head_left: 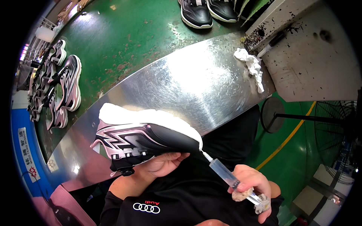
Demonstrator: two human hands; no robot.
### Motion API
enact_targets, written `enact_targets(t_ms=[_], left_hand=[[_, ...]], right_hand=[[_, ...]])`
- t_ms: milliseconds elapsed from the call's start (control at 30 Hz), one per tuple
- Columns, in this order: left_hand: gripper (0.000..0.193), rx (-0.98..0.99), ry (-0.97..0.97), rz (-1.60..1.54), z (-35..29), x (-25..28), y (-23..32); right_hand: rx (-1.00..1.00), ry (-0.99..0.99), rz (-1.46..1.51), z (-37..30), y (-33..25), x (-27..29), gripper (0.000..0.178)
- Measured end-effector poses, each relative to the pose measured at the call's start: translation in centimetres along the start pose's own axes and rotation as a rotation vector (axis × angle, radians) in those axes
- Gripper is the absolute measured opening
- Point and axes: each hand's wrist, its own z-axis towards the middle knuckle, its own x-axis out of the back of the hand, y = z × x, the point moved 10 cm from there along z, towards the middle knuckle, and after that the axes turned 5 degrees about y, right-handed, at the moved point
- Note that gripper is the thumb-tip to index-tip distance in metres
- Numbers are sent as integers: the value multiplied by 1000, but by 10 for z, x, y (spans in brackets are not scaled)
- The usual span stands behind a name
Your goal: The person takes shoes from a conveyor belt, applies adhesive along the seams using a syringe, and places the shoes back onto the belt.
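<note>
A black, pink and white sneaker (130,141) lies tipped over, its thick white sole facing up and away from me. My left hand (164,165) is closed round its upper from below, with the toe pointing right. In my right hand (252,180) is a clear plastic syringe (222,172), my fingers wrapped round the barrel's rear and the plunger end. Its narrow white tip touches the toe, at the edge where sole and upper meet. Pale crumpled material is stuck round the plunger end. The palm side of my left hand is hidden by the shoe.
A shiny metal sheet (139,90) forms the near work edge, beside a worn green surface (124,49). Several similar sneakers (70,81) stand at left; a black pair (196,16) stands at the far side. Crumpled white tissue (250,66) lies right. A black fan (335,128) stands beyond.
</note>
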Motion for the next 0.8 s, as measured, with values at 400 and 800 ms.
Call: enact_targets(t_ms=[400,800], left_hand=[[68,-7,23,-63,0,-11,-1],[63,-53,-99,-27,-1,-14,6]], right_hand=[[480,32,-441,37,-10,-23,77],[582,18,-752,29,-17,-43,65]])
